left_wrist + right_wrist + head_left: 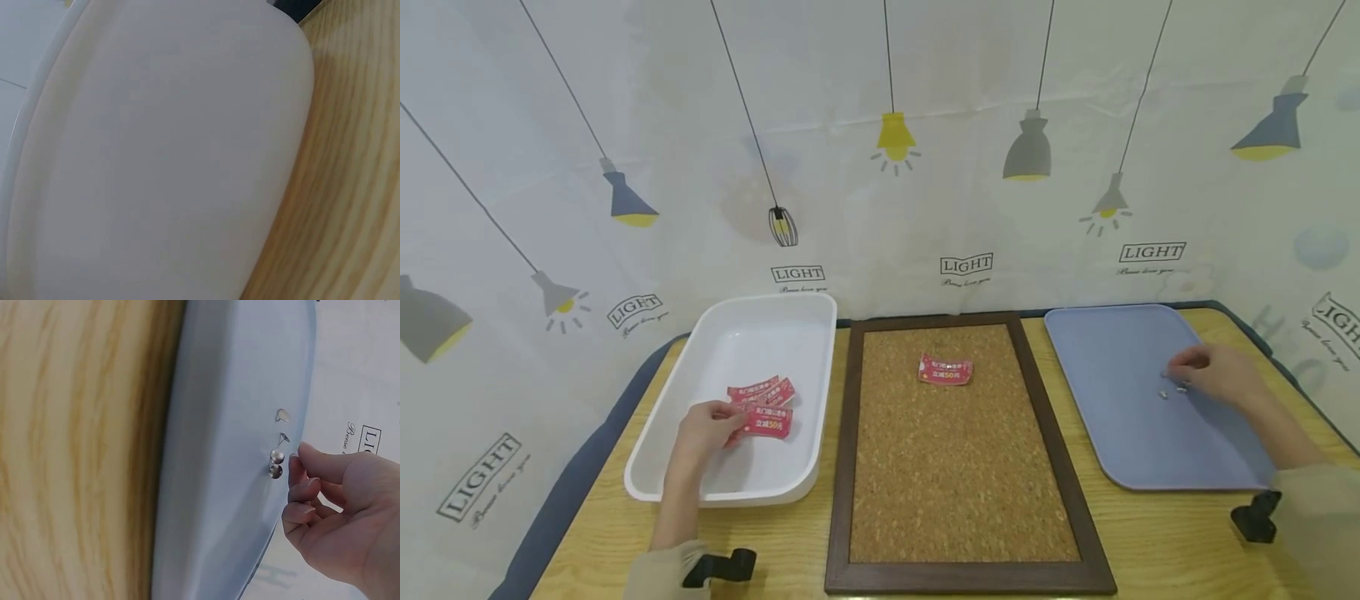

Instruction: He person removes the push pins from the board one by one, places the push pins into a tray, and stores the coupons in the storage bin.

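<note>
My left hand (707, 429) pinches the left end of a red paper coupon (769, 421) over the white tub (655, 462). More red coupons (754, 390) lie beneath it. In the left wrist view only the outside of the tub (175, 150) shows, not the hand. Over the blue tray (1120, 433), my right hand (1217, 377) has thumb and forefinger close together beside several metal thumbtacks (277, 456). Whether a tack sits between those fingertips is unclear. Another coupon (945, 375) lies near the top of the corkboard (958, 467), a tack through its middle.
The corkboard's dark wooden frame (842, 467) stands between tub and tray on the wood-grain table (1157, 533). Behind them hangs a pale cloth (850, 192) printed with lamps. A black strap mount (721, 568) sits at each wrist.
</note>
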`<state>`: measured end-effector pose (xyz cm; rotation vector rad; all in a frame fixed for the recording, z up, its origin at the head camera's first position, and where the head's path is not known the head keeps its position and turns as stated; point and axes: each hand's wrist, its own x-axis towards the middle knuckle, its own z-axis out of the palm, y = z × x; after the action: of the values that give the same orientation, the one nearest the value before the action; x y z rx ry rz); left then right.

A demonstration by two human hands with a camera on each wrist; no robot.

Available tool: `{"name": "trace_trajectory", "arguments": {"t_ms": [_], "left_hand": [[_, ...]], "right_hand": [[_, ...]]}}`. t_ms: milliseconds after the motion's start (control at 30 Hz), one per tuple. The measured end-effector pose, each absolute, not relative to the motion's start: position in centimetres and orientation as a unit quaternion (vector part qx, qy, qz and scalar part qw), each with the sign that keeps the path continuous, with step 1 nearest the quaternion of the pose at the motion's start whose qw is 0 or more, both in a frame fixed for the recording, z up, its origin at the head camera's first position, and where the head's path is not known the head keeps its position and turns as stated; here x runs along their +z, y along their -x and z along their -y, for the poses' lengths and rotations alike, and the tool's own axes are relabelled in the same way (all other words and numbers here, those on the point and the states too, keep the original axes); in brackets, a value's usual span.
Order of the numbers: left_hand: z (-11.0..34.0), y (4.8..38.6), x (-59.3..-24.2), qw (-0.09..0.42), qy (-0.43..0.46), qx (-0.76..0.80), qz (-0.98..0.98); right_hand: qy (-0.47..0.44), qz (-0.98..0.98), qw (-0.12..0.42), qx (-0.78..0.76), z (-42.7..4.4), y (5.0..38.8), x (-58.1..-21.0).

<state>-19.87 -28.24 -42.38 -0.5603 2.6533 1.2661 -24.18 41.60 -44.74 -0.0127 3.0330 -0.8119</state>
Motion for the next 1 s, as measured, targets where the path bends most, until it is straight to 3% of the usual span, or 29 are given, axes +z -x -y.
{"name": "trace_trajectory", "arguments": {"t_ms": [600,1000], "left_hand": [[27.3,19.5,-40.8,0.016,0.184,0.445,-0.876],[22.8,19.5,-38.8,-0.017,0.145,0.492,-0.858]], "right_hand": [[-0.007,-0.955,-0.031,-0.295,-41.1,22.7,-44.1],[0.038,-0.937,-0.036,-0.345,-38.1,23.1,-43.1]]}}
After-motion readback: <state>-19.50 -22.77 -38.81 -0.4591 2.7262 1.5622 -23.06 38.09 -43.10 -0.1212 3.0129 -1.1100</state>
